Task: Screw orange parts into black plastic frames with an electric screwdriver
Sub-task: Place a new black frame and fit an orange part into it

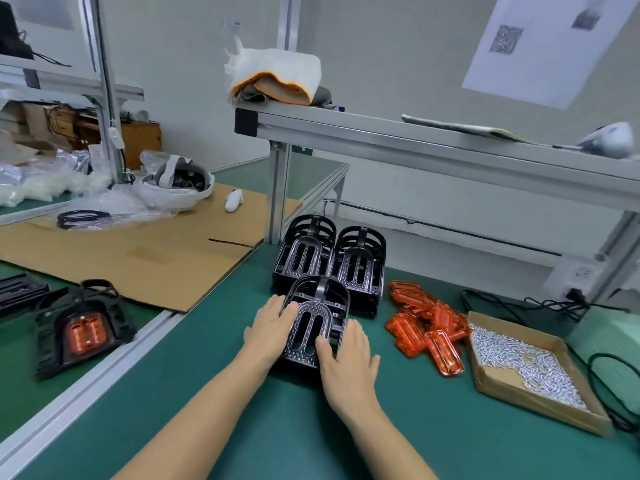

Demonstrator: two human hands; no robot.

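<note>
A black plastic frame (317, 323) lies flat on the green tabletop (398, 427) directly in front of the person, its long axis running from 6 o'clock up to 12 o'clock, rounded arch end away from the body. The left hand (268, 327) lies along the frame's 9 o'clock edge, its fingers (287, 311) straight and laid over the rim; the right hand (348, 355) covers the 4 o'clock corner, fingers relaxed, with the thumb resting on the perforated centre panel. Neither hand curls round anything, so both read as open, steadying rather than gripping.

The next step likely needs an orange part, and the heap of orange parts (427, 325) lies at 3 o'clock from the frame, near the right hand and well apart from the left; the right is the nearer one to reach it. Beyond it at 3 o'clock stands a shallow cardboard box of screws (523, 367), small, silvery and loose.

The frame is glossy moulded plastic with two long slots and a dimpled surround. The orange pieces are translucent, ribbed and elongated. Two stacks of frames (330, 261) stand at 12 o'clock, just behind the working frame. At 9 o'clock, across an aluminium rail, a finished frame (83, 329) already carries its orange insert. No electric screwdriver can be made out for certain
</note>
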